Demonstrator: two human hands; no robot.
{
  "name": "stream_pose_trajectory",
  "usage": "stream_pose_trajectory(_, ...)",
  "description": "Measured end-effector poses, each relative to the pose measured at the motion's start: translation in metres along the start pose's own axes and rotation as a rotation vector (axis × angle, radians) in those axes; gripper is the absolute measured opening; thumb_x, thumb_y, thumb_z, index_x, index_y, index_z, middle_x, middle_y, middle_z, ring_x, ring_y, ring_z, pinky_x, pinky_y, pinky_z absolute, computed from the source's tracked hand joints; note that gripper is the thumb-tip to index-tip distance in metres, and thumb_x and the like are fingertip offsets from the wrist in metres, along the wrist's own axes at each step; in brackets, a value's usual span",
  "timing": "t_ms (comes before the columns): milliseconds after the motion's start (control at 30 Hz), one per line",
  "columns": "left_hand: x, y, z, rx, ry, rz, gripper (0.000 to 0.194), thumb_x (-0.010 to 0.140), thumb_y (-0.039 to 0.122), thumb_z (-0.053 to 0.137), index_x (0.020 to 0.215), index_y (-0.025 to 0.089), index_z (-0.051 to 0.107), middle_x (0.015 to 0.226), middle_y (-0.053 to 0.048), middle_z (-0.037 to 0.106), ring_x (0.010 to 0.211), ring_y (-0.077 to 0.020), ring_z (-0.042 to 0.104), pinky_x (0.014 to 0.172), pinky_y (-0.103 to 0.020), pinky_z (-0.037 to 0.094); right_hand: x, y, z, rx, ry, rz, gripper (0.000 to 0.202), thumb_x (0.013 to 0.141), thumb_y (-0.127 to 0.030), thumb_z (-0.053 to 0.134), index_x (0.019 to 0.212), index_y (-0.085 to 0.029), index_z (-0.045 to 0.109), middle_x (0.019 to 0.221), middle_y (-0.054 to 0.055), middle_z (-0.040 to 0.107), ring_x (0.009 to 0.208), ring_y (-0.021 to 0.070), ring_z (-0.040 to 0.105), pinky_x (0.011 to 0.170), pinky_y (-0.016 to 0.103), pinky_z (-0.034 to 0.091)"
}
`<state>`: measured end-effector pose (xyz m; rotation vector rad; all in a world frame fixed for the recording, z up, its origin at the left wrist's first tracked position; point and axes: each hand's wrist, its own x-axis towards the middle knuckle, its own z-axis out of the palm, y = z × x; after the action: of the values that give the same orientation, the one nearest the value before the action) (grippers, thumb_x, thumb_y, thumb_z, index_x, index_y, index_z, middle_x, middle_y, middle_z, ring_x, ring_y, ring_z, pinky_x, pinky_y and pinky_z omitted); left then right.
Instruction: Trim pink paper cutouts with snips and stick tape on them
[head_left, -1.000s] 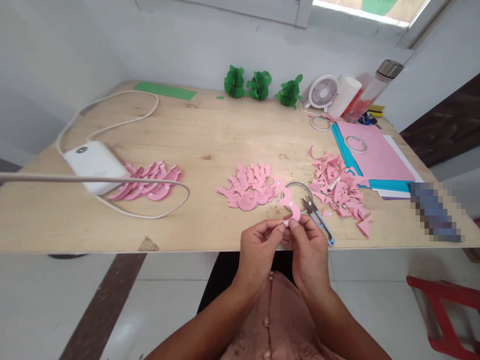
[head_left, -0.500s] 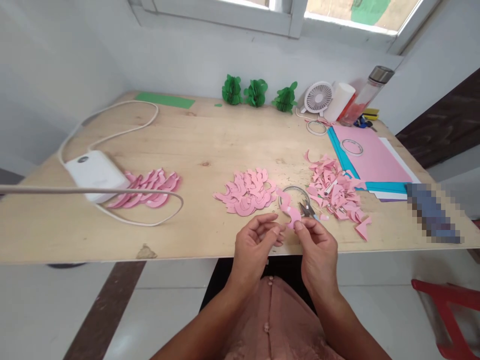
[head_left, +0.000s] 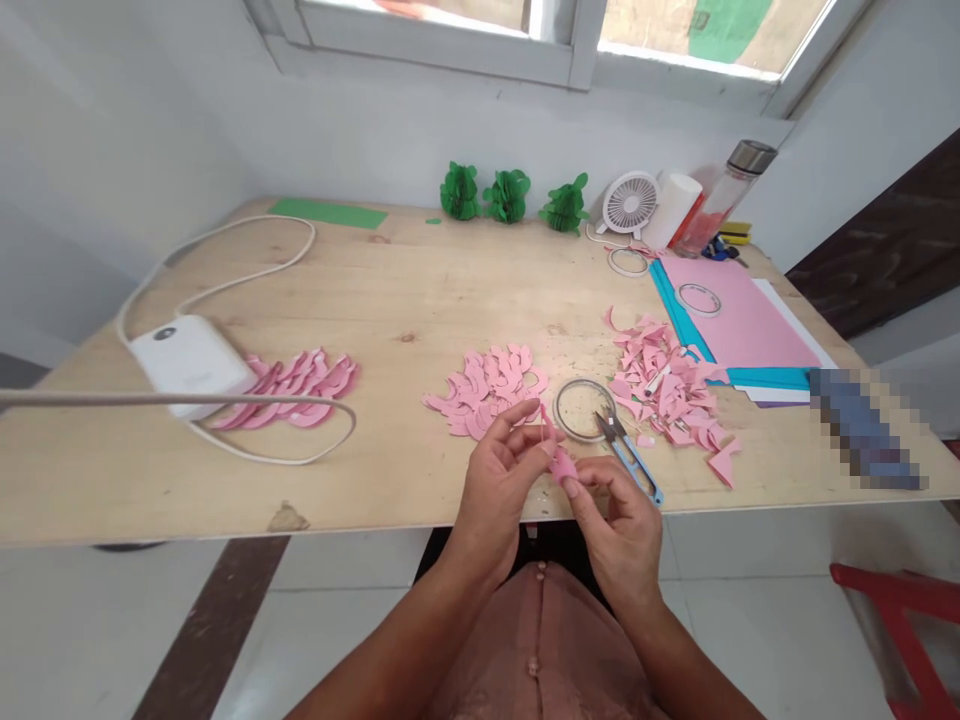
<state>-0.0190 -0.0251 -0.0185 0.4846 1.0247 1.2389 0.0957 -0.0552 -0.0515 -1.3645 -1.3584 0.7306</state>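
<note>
Near the table's front edge, a curved pink paper piece [head_left: 564, 467] is pinched between my two hands. My left hand [head_left: 504, 470] has its thumb and fingers closed on the piece's upper left part. My right hand [head_left: 616, 515] grips its lower end between thumb and forefinger. Just beyond the left hand lies a pile of wavy pink paper cutouts [head_left: 487, 385]. A roll of tape [head_left: 559, 415] rests flat beyond the hands, with blue-handled thread snips [head_left: 632, 462] partly over its edge, beside the right hand.
Pink scraps [head_left: 667, 385] are heaped at the right, near coloured paper sheets [head_left: 757, 330]. At the left are a white power bank [head_left: 193, 360], its cable and more pink cutouts [head_left: 300, 390]. Green paper shapes [head_left: 506, 197], a small fan [head_left: 631, 204] and a bottle [head_left: 724, 200] stand at the back.
Both hands have shifted left with the pink piece, which is now turned and held by the left hand too. The thread snips are more fully in view.
</note>
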Motion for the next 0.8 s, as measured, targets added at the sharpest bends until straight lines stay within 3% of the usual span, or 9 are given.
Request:
stream_pose_trajectory(200, -0.0046, 0.0004, -0.0039, -0.047, -0.029, -0.008, 0.048, 0.071, 0.017, 0.068, 0.117, 0.017, 0.053, 0.084, -0.004, 0.069, 0.073, -0.0130, 0.061, 0.072, -0.025, 0.046, -0.0038, 0.0033, -0.0004, 0.151, -0.046, 0.116, 0.010, 0.081, -0.027, 0.060, 0.075, -0.020, 0.063, 0.077, 0.002, 0.061, 0.077, 0.0175, 0.058, 0.073, 0.031, 0.046)
stream_pose_trajectory(567, -0.0091, 0.0019, -0.0016, -0.043, -0.019, -0.004, 0.049, 0.069, 0.014, 0.066, 0.116, 0.017, 0.053, 0.080, -0.004, 0.071, 0.069, -0.0134, 0.063, 0.074, -0.028, 0.047, -0.0083, 0.0021, -0.0024, 0.239, -0.119, 0.141, 0.009, 0.078, -0.025, 0.062, 0.072, -0.019, 0.064, 0.078, 0.003, 0.063, 0.078, 0.0177, 0.058, 0.071, 0.029, 0.045)
stream_pose_trajectory(800, -0.0102, -0.0008, -0.0032, -0.046, -0.029, -0.017, 0.049, 0.069, 0.013, 0.065, 0.116, 0.015, 0.053, 0.080, -0.005, 0.072, 0.069, -0.0135, 0.063, 0.070, -0.026, 0.047, -0.0096, -0.0020, -0.0063, 0.354, -0.114, 0.264, 0.012, 0.079, -0.028, 0.061, 0.071, -0.019, 0.063, 0.071, 0.000, 0.059, 0.065, 0.0134, 0.054, 0.062, 0.025, 0.043)
